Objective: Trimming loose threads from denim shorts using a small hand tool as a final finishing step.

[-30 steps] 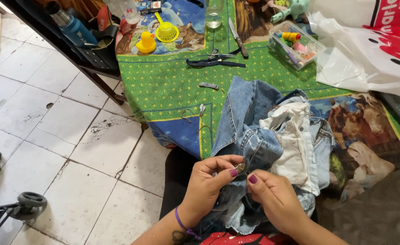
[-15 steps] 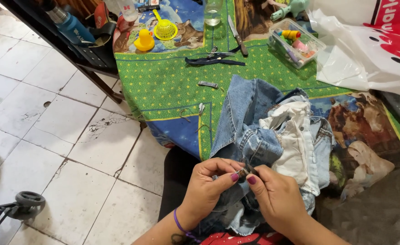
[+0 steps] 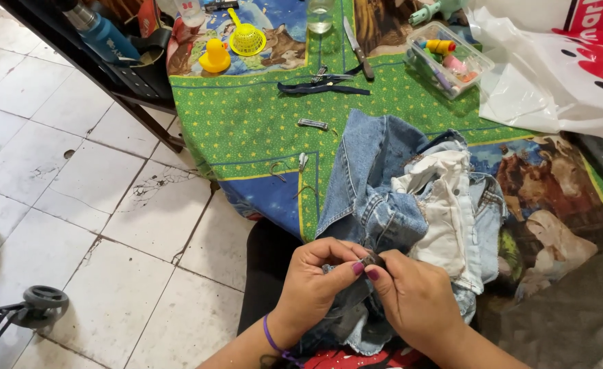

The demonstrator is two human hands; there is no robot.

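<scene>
A pair of blue jeans [image 3: 397,198], turned partly inside out with white pocket lining showing, lies bunched over the table edge and into my lap. My left hand [image 3: 315,283] and my right hand [image 3: 414,297] meet at the lower edge of the denim. Both pinch a small dark piece at the fabric between thumb and forefinger, fingertips touching. What the small piece is I cannot make out. A purple band circles my left wrist.
The table wears a green and blue animal-print cloth [image 3: 260,123]. On it lie dark scissors [image 3: 322,87], a knife [image 3: 355,46], a small metal clip [image 3: 313,124], a yellow duck [image 3: 214,58], a yellow strainer [image 3: 245,39], a clear box of small items [image 3: 450,59], and a white plastic bag [image 3: 554,82]. Tiled floor at left.
My hands have stayed joined on the denim edge, with the fingertips shifting slightly closer together. The view has moved a little; the jeans have barely moved.
</scene>
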